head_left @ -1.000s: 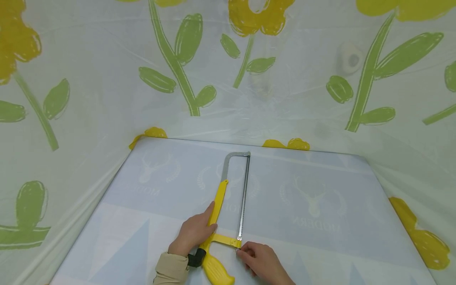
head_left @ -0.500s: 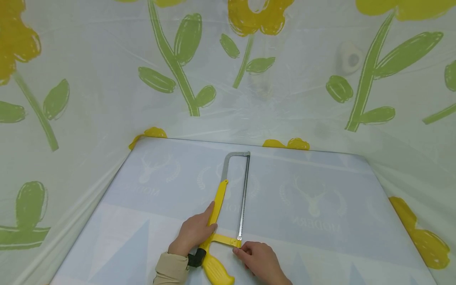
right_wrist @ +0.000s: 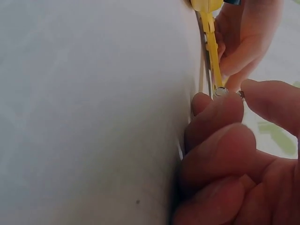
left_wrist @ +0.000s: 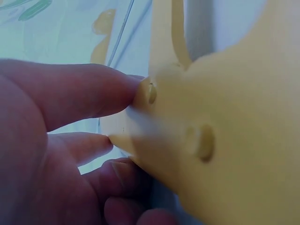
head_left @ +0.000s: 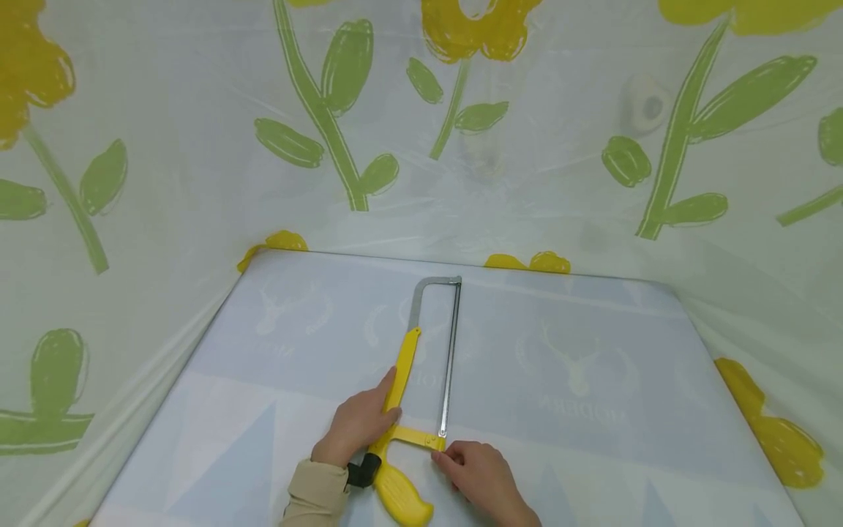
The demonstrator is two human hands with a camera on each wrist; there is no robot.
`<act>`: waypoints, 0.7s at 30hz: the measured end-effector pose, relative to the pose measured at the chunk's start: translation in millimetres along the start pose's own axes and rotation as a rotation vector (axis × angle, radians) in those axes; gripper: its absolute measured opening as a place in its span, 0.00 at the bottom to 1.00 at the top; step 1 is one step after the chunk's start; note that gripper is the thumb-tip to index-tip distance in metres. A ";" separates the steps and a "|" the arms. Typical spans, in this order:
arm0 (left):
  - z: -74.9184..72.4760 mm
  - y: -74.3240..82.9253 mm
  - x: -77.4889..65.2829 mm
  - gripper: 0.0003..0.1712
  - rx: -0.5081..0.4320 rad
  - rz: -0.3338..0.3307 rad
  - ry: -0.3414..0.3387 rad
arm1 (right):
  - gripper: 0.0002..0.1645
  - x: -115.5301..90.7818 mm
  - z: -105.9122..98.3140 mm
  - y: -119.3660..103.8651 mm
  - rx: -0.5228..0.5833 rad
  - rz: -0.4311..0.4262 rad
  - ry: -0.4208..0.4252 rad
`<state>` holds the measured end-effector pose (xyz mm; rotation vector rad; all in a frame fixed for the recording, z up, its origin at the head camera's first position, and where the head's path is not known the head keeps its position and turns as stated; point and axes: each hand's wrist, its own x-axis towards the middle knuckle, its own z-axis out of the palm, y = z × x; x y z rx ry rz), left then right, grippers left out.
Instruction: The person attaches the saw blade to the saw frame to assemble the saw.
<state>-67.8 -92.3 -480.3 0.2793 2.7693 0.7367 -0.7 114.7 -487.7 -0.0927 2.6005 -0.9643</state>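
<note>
A hacksaw (head_left: 410,359) with a yellow handle and grey front frame lies on the table, its metal blade (head_left: 450,359) on the right side. My left hand (head_left: 358,424) grips the yellow frame just above the handle (head_left: 403,498); in the left wrist view its thumb and fingers hold the yellow body (left_wrist: 234,117) from both sides. At the blade's near end my right hand (head_left: 481,472) pinches a small shiny metal wing nut (right_wrist: 241,94) between thumb and index finger. Its exact shape is mostly hidden by the fingertips.
The table (head_left: 579,395) has a pale cover with deer and triangle prints. Behind and beside it hangs a white sheet (head_left: 540,183) with yellow flowers and green leaves. A black strap (head_left: 364,471) sits at my left wrist.
My right thumb and fingers have shifted slightly at the wing nut, the thumb moving left. The left hand keeps its hold and the hacksaw stays in place. The head view has tilted slightly.
</note>
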 end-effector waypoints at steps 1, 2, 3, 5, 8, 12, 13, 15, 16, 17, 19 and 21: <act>-0.4 0.4 0.3 0.38 -0.005 -0.003 -0.001 | 0.22 -0.1 -0.5 0.1 -0.008 -0.001 0.006; -0.6 0.8 0.5 0.38 -0.009 -0.006 -0.002 | 0.23 0.0 -1.0 0.4 -0.019 0.003 0.009; -1.0 1.5 0.6 0.38 -0.017 -0.011 -0.004 | 0.23 -0.3 -1.8 0.8 -0.021 0.004 0.011; -2.6 2.9 0.2 0.38 -0.025 -0.017 -0.008 | 0.24 -0.8 -3.4 1.9 -0.016 0.008 0.003; -5.4 4.9 0.5 0.38 -0.037 -0.017 -0.019 | 0.23 -0.6 -7.6 6.6 0.019 -0.016 -0.027; -13.3 5.6 1.6 0.38 -0.070 -0.015 -0.056 | 0.21 0.5 -16.1 14.7 0.086 -0.041 -0.049; -15.6 4.8 2.0 0.39 -0.085 -0.017 -0.067 | 0.21 1.2 -18.5 17.1 0.086 -0.041 -0.041; -20.3 2.2 3.1 0.39 -0.107 -0.022 -0.089 | 0.20 2.3 -25.8 21.6 0.074 -0.031 -0.009; -22.3 -0.2 3.7 0.39 -0.111 -0.025 -0.092 | 0.20 3.2 -29.9 24.2 0.046 -0.020 0.020; -24.2 -2.9 4.6 0.39 -0.113 -0.023 -0.089 | 0.20 4.3 -35.3 26.8 0.016 -0.020 0.055; -28.5 -8.6 6.9 0.38 -0.104 -0.024 -0.068 | 0.20 6.5 -47.7 32.9 -0.042 -0.021 0.153; -34.7 -14.5 9.4 0.37 -0.075 -0.025 -0.027 | 0.19 8.2 -63.9 37.9 -0.090 -0.042 0.250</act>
